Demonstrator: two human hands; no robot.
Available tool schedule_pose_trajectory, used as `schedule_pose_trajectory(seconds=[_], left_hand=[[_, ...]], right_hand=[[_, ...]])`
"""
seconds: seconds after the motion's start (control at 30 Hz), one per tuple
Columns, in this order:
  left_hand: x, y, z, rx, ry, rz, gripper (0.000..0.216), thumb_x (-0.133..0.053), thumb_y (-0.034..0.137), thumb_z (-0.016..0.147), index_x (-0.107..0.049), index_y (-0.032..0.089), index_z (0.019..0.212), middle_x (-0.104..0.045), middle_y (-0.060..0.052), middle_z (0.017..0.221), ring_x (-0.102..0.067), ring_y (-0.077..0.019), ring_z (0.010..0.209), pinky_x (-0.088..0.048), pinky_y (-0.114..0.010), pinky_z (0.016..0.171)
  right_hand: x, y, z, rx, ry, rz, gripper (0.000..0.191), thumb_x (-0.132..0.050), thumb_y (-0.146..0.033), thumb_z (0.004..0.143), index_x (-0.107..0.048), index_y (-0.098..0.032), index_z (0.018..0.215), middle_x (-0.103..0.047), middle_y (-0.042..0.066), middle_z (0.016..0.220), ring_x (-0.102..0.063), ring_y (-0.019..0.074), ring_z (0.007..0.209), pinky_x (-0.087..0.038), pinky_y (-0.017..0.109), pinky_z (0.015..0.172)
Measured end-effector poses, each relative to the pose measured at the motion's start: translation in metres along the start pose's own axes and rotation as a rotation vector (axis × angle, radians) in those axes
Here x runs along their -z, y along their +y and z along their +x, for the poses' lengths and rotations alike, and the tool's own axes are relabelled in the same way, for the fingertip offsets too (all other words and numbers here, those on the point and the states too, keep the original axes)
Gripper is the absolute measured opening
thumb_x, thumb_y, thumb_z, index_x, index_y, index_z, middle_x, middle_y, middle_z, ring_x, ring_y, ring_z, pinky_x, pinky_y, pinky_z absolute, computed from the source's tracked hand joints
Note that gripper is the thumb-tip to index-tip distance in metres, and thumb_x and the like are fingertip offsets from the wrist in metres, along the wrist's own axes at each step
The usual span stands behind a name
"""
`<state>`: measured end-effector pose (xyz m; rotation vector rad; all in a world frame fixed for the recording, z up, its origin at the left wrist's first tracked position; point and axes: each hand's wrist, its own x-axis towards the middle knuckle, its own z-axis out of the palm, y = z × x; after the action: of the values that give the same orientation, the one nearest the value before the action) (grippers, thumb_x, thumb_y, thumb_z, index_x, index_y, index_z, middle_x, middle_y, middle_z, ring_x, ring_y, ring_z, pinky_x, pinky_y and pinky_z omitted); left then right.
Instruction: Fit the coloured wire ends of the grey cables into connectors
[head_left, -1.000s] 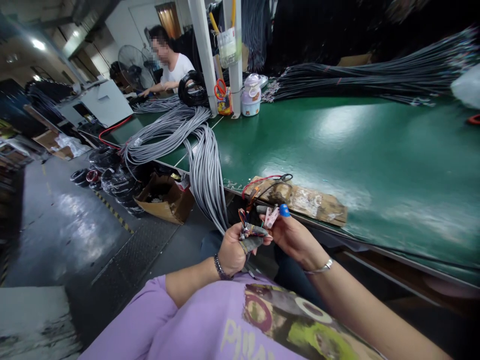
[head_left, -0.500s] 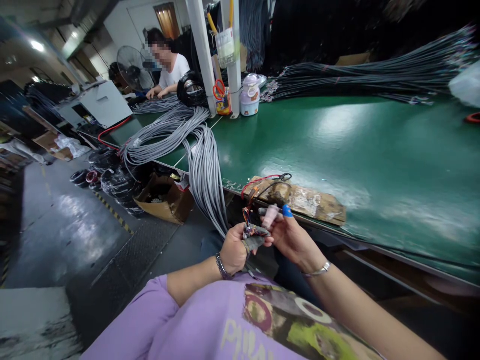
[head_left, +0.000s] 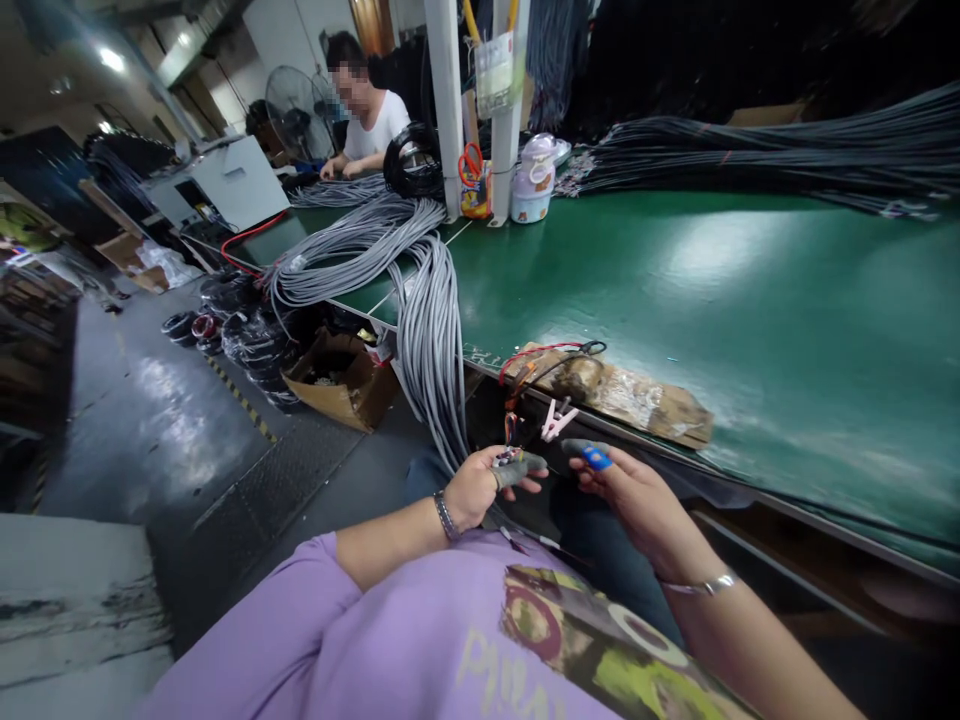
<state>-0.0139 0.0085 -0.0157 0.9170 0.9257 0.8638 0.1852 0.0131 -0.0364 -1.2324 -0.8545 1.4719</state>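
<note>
Wires (head_left: 508,457) in left hand (head_left: 480,487); pink clip (head_left: 556,422) near right hand (head_left: 636,497).

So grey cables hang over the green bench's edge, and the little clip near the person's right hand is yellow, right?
Not quite: the head view shows the clip near the right hand is pale pink, not yellow. The grey cables do hang over the edge of the green bench.

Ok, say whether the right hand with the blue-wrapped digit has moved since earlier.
Yes: against the long brown wooden board, the right hand has shifted downward in view, away from both it and the V-shaped pink clip.
</note>
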Motion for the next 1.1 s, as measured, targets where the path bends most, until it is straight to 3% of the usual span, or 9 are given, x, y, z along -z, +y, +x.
schedule_pose_trajectory(seconds=[0.07, 0.17, 0.33, 0.5, 0.6, 0.7, 0.83, 0.93, 1.1], left_hand=[[-0.001, -0.003, -0.003, 0.012, -0.017, 0.026, 0.044, -0.072, 0.042, 0.068, -0.063, 0.012, 0.099, -0.069, -0.011, 0.096, -0.061, -0.0107, 0.061, -0.034, -0.019, 0.051], [-0.003, -0.01, -0.007, -0.02, -0.07, 0.043, 0.046, -0.076, 0.04, 0.064, -0.059, 0.014, 0.096, -0.067, -0.007, 0.092, -0.057, -0.0093, 0.059, -0.04, -0.021, 0.054], [-0.002, -0.021, -0.012, -0.171, -0.077, 0.238, 0.036, -0.074, 0.022, 0.065, -0.06, 0.015, 0.098, -0.065, -0.003, 0.089, -0.059, -0.0143, 0.078, -0.047, -0.025, 0.072], [-0.002, -0.018, -0.018, -0.302, -0.108, 0.354, 0.038, -0.067, 0.015, 0.072, -0.06, 0.016, 0.11, -0.066, -0.007, 0.104, -0.06, -0.0187, 0.097, -0.045, -0.03, 0.09], [-0.003, -0.013, -0.022, -0.29, -0.191, 0.351, 0.047, -0.068, 0.022, 0.076, -0.057, 0.017, 0.121, -0.064, -0.009, 0.115, -0.059, -0.0207, 0.105, -0.043, -0.033, 0.095], [0.001, -0.008, -0.026, -0.258, -0.263, 0.249, 0.054, -0.069, 0.031, 0.078, -0.054, 0.019, 0.128, -0.062, -0.01, 0.121, -0.057, -0.0214, 0.11, -0.043, -0.034, 0.095], [0.01, 0.006, -0.029, -0.262, -0.039, 0.068, 0.047, -0.068, 0.041, 0.078, -0.062, 0.019, 0.119, -0.061, -0.013, 0.123, -0.06, -0.0218, 0.103, -0.048, -0.029, 0.079], [0.011, 0.019, -0.028, -0.266, 0.036, 0.073, 0.044, -0.067, 0.044, 0.079, -0.066, 0.017, 0.113, -0.064, -0.013, 0.117, -0.059, -0.0224, 0.104, -0.046, -0.026, 0.075], [-0.003, 0.022, -0.022, -0.103, -0.177, 0.138, 0.06, -0.069, 0.055, 0.073, -0.066, 0.01, 0.112, -0.067, -0.008, 0.083, -0.06, -0.0162, 0.076, -0.046, -0.027, 0.074]], right_hand=[[-0.005, -0.004, -0.008, 0.075, -0.048, -0.106, 0.039, -0.079, -0.051, 0.063, -0.074, -0.021, 0.088, -0.07, 0.005, 0.078, -0.056, 0.0151, 0.064, -0.048, 0.027, 0.059], [-0.019, -0.012, -0.021, 0.17, -0.189, -0.224, 0.034, -0.076, -0.048, 0.067, -0.074, -0.022, 0.089, -0.071, 0.006, 0.083, -0.06, 0.0209, 0.075, -0.05, 0.034, 0.071], [-0.038, -0.011, -0.031, 0.326, -0.315, -0.361, 0.026, -0.076, -0.041, 0.069, -0.074, -0.025, 0.09, -0.07, 0.005, 0.089, -0.06, 0.0253, 0.085, -0.048, 0.038, 0.082], [-0.041, -0.002, -0.036, 0.426, -0.359, -0.372, 0.017, -0.07, -0.037, 0.075, -0.075, -0.026, 0.087, -0.067, 0.005, 0.09, -0.059, 0.0243, 0.087, -0.047, 0.036, 0.084], [-0.038, 0.0, -0.04, 0.384, -0.287, -0.317, 0.019, -0.073, -0.04, 0.072, -0.074, -0.025, 0.083, -0.068, 0.005, 0.087, -0.059, 0.0247, 0.085, -0.046, 0.037, 0.082], [-0.032, 0.001, -0.043, 0.273, -0.199, -0.234, 0.024, -0.073, -0.044, 0.071, -0.071, -0.024, 0.082, -0.066, 0.003, 0.072, -0.057, 0.0206, 0.069, -0.047, 0.033, 0.068], [-0.026, 0.004, -0.042, 0.134, -0.094, -0.021, 0.033, -0.075, -0.047, 0.07, -0.068, -0.022, 0.09, -0.069, 0.004, 0.077, -0.053, 0.0141, 0.058, -0.043, 0.028, 0.057], [-0.032, 0.005, -0.041, 0.042, -0.156, 0.102, 0.033, -0.081, -0.043, 0.063, -0.066, -0.019, 0.08, -0.07, 0.005, 0.079, -0.049, 0.01, 0.053, -0.04, 0.025, 0.053], [-0.05, 0.006, -0.037, -0.097, -0.273, 0.208, 0.039, -0.087, -0.04, 0.053, -0.06, -0.016, 0.068, -0.062, 0.0, 0.062, -0.038, 0.0049, 0.043, -0.035, 0.023, 0.047]])
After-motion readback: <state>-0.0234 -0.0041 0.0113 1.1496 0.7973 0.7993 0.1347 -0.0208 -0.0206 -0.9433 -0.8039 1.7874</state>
